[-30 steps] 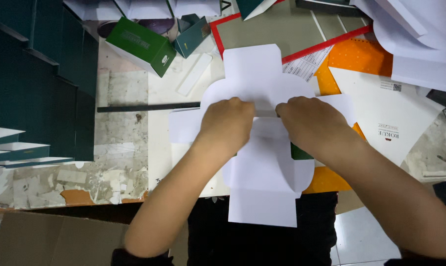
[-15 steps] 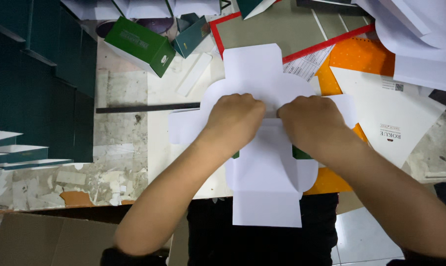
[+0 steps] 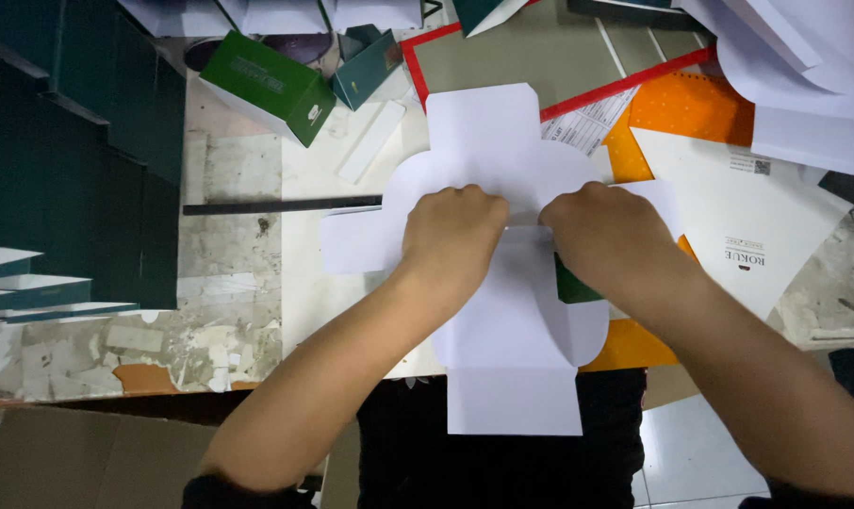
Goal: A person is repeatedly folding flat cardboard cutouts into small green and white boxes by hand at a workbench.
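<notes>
Right now, from the head camera, both my hands press down at the centre of the frame on a white die-cut cardboard box blank [image 3: 502, 283], which lies flat across the worktable [image 3: 238, 283] and overhangs its near edge. My left hand [image 3: 451, 236] and right hand [image 3: 606, 240] sit knuckles-up, fingers curled onto the sheet along its middle crease, nearly touching. I judge even pressure from both sides keeps the fold straight. A green carton [image 3: 267, 85] lies upper left.
</notes>
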